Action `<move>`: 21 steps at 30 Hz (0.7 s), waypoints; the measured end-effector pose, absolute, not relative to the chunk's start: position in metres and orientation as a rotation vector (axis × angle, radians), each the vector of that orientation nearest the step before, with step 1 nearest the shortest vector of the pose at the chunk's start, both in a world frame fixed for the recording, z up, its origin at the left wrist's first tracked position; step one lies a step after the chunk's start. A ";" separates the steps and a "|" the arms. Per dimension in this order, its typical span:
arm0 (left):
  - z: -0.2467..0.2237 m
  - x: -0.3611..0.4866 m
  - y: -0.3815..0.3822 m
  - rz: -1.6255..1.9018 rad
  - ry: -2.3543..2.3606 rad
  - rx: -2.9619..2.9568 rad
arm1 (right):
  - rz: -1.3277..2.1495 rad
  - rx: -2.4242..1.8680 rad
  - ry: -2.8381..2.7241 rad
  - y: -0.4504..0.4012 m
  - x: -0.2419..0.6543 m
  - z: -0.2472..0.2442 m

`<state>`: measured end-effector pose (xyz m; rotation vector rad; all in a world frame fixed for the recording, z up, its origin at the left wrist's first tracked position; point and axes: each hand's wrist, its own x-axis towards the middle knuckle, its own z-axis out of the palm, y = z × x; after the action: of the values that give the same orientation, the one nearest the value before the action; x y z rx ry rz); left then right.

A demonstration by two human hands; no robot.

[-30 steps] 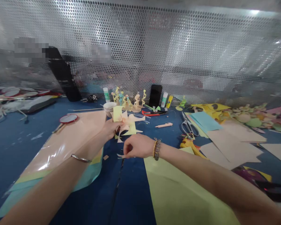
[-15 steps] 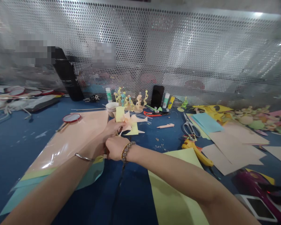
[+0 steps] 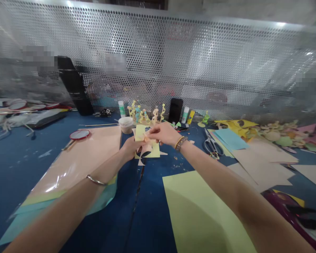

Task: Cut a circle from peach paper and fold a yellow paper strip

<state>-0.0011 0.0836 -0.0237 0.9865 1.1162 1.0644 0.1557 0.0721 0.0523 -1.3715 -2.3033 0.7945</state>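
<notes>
A paper pinwheel (image 3: 146, 151) of pale yellow and peach cut sheets is held just above the blue counter (image 3: 42, 154), near the middle of the view, with its pointed blades splayed outward. Its lower left side is gripped by the left hand (image 3: 130, 149), which is closed around the paper, and a silver bangle (image 3: 96, 180) is worn on that wrist. Its upper part is pinched by the right hand (image 3: 162, 134), with the fingertips (image 3: 149, 137) pressed on a small peach fold near the centre, and beaded bracelets (image 3: 180, 143) are worn on that wrist. The exact hold on the folds is hidden by the fingers.

A small white tub (image 3: 125, 125) stands just beyond the left hand. Farther back, a glue stick (image 3: 121, 109), small paper figures (image 3: 144, 116) and an upright black phone (image 3: 175, 110) are set before a perforated metal panel (image 3: 158, 59). Steel scissors (image 3: 213, 147) lie to the right. A pale green sheet (image 3: 200, 214) is spread below the right forearm, and a plastic-covered peach sheet (image 3: 73, 158) lies beneath the left forearm, with a round hand mirror (image 3: 79, 134) resting at its edge.
</notes>
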 end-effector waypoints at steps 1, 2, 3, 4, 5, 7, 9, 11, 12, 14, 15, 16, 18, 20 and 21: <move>-0.024 0.002 0.082 1.028 1.110 0.994 | 0.785 -1.426 -2.268 0.080 0.164 0.051; -0.025 0.004 0.080 0.996 1.104 1.002 | 0.784 -1.475 -2.248 0.087 0.170 0.049; -0.025 0.006 0.078 0.972 1.097 1.008 | 0.789 -1.517 -2.238 0.093 0.175 0.046; -0.025 0.007 0.077 0.954 1.093 1.013 | 0.799 -1.553 -2.237 0.097 0.177 0.043; -0.025 0.008 0.076 0.941 1.091 1.017 | 0.809 -1.583 -2.241 0.100 0.179 0.039; -0.025 0.009 0.075 0.925 1.095 1.021 | 0.827 -1.623 -2.253 0.103 0.177 0.033; -0.024 0.008 0.075 0.910 1.102 1.020 | 0.845 -1.643 -2.263 0.104 0.174 0.031; -0.022 0.008 0.075 0.898 1.111 1.016 | 0.873 -1.645 -2.269 0.104 0.171 0.031; -0.022 0.007 0.075 0.894 1.117 1.012 | 0.886 -1.641 -2.269 0.104 0.171 0.031; -0.021 0.008 0.076 0.892 1.128 1.005 | 0.899 -1.628 -2.255 0.104 0.171 0.032; -0.021 0.008 0.076 0.893 1.133 1.001 | 0.896 -1.622 -2.237 0.105 0.172 0.033; -0.022 0.008 0.077 0.894 1.138 0.997 | 0.887 -1.615 -2.214 0.105 0.174 0.033; -0.022 0.008 0.078 0.897 1.148 0.988 | 0.854 -1.604 -2.149 0.106 0.180 0.034; -0.023 0.008 0.078 0.893 1.157 0.979 | 0.810 -1.598 -2.071 0.106 0.187 0.034; -0.023 0.008 0.078 0.889 1.159 0.975 | 0.790 -1.597 -2.032 0.106 0.191 0.034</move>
<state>0.0075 0.0782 -0.0233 0.9750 1.1587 0.8888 0.1906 0.1062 0.0339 -1.5973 -2.0325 0.7899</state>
